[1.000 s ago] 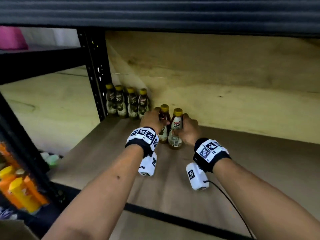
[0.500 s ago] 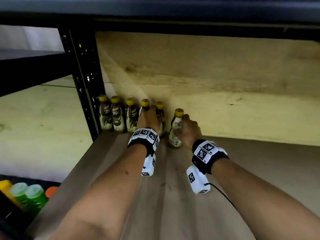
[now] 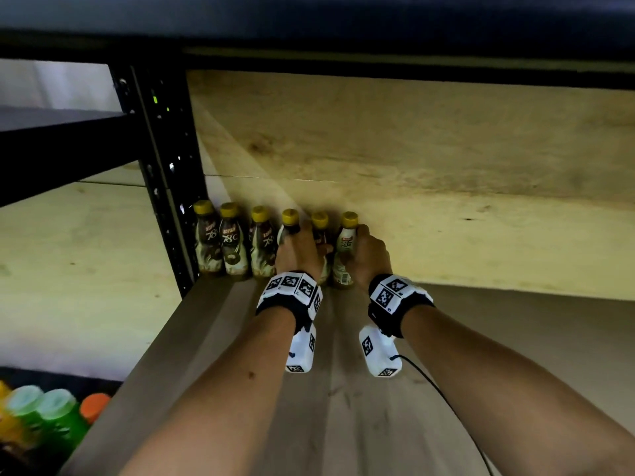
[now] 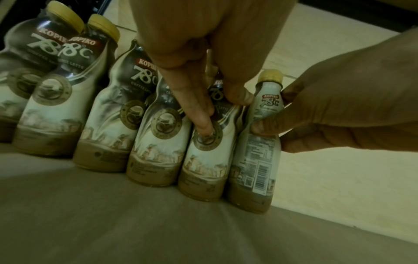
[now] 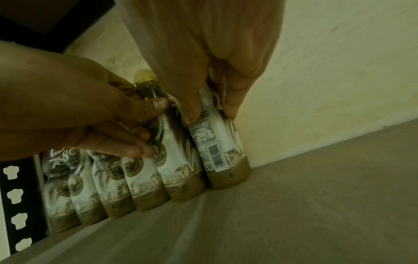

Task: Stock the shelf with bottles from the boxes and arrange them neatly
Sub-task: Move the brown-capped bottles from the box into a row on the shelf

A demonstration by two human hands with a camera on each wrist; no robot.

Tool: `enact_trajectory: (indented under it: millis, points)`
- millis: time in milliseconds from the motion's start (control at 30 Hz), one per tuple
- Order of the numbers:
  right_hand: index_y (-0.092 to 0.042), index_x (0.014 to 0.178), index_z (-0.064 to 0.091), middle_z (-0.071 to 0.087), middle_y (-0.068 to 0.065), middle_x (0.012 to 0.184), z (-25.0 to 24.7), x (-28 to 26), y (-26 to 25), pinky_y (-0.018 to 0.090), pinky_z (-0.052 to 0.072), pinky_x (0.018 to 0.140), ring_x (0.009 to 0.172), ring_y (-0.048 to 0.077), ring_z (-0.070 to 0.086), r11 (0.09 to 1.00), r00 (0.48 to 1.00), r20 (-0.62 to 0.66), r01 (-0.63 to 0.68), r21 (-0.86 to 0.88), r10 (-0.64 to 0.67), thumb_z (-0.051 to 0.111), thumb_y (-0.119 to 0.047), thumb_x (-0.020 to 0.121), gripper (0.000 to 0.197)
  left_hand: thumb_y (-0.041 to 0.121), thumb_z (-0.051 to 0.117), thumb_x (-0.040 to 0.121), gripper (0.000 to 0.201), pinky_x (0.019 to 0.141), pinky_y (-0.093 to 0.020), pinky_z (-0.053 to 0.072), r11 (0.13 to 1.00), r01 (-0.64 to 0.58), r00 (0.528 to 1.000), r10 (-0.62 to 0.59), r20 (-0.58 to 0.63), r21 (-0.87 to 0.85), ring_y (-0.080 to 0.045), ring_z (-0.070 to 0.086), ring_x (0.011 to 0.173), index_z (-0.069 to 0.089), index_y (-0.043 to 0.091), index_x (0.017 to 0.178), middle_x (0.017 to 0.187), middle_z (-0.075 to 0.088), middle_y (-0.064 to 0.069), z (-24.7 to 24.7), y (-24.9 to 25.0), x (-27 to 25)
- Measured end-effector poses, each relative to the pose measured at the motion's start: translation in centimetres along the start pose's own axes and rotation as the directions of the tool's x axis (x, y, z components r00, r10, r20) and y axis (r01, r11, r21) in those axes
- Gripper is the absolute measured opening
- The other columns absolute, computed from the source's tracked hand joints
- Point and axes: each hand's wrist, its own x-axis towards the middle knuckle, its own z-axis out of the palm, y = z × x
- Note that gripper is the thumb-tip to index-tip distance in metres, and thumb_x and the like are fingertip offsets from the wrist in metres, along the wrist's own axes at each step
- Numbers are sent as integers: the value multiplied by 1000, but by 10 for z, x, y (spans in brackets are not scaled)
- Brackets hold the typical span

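Six brown-and-white coffee bottles with yellow caps stand in a row at the back left of the wooden shelf [image 3: 378, 424]. My left hand [image 3: 302, 247] grips the fifth bottle [image 3: 321, 223] from the front; in the left wrist view its fingers [image 4: 199, 114] lie on that bottle's label [image 4: 203, 160]. My right hand [image 3: 369, 255] grips the sixth bottle [image 3: 345, 249], the row's right end, barcode side forward [image 5: 220, 151]. Both bottles stand upright on the board, touching each other and close to the back wall. The left three bottles [image 3: 233, 242] stand untouched.
A black perforated shelf post [image 3: 165, 173] stands just left of the row. A pale plywood back wall [image 3: 464, 242] closes the shelf behind. The dark upper shelf [image 3: 343, 22] hangs low overhead. Green- and orange-capped bottles [image 3: 44, 413] sit below at the lower left. Bare board stretches to the right.
Both hands have carried their two bottles back and left from mid-shelf to the right end of the row at the back wall. The view has moved closer.
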Motion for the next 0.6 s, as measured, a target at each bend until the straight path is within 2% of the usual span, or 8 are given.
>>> enact_trajectory:
  millis: [133, 267, 333, 400, 433, 500, 533, 600]
  points:
    - [-7, 129, 43, 61, 18, 123, -2, -4, 0, 43, 50, 84, 111, 40, 58, 996, 1000, 15, -15, 86, 14, 66, -15, 87, 48, 31, 63, 89, 50, 92, -48, 46, 1000, 14, 1000, -14, 19, 6, -43, 51, 116, 43, 17, 132, 133, 47, -18, -5, 4, -5]
    - [-15, 145, 29, 54, 15, 133, -14, -21, 2, 40, 49, 90, 120, 38, 54, 950, 987, 147, -108, 292, 67, 61, -8, 87, 66, 28, 57, 91, 60, 98, -49, 42, 996, -76, 994, 71, 80, 56, -41, 46, 123, 30, 21, 144, 146, 33, -15, -11, 0, -24]
    - [-17, 146, 27, 52, 13, 136, -24, -31, 4, 34, 46, 85, 122, 37, 53, 945, 983, 179, -105, 308, 51, 60, -10, 89, 67, 26, 55, 90, 64, 96, -48, 44, 994, -110, 990, 108, 86, 16, -40, 51, 119, 24, 22, 146, 142, 42, -16, -16, -4, -36]
    - [-13, 144, 33, 51, 13, 139, -35, -47, 9, 28, 41, 86, 125, 35, 50, 973, 978, 209, -60, 225, 12, 60, -13, 90, 60, 23, 58, 88, 73, 94, -45, 47, 987, -149, 983, 141, 119, 59, -39, 55, 115, 18, 23, 149, 137, 50, -17, -19, -7, -48]
    - [-12, 141, 39, 51, 12, 140, -40, -56, 13, 26, 39, 89, 127, 33, 49, 985, 972, 234, -30, 172, -11, 60, -14, 90, 55, 23, 59, 86, 73, 94, -44, 47, 981, -174, 978, 162, 134, 83, -39, 55, 115, 21, 22, 148, 136, 51, -16, -23, -6, -55]
    - [-11, 135, 49, 54, 10, 136, -47, -77, 25, 22, 39, 91, 126, 30, 51, 995, 944, 326, 11, 97, -43, 62, -15, 89, 48, 25, 60, 86, 58, 94, -40, 47, 969, -216, 966, 194, 174, 122, -35, 56, 115, 38, 18, 140, 130, 56, -13, -30, 0, -71]
    - [-12, 131, 54, 57, 9, 131, -50, -89, 34, 23, 42, 92, 122, 28, 54, 997, 923, 383, 18, 75, -46, 66, -17, 86, 47, 26, 60, 87, 48, 93, -36, 47, 963, -234, 954, 202, 222, 129, -32, 57, 113, 48, 17, 132, 123, 60, -10, -35, 7, -83]
    - [-15, 120, 59, 63, 6, 120, -60, -113, 53, 31, 50, 92, 111, 24, 60, 999, 875, 483, 34, 14, -36, 74, -28, 80, 45, 28, 61, 89, 34, 91, -32, 47, 953, -274, 918, 218, 332, 131, -27, 59, 109, 59, 14, 120, 115, 65, -7, -39, 23, -111]
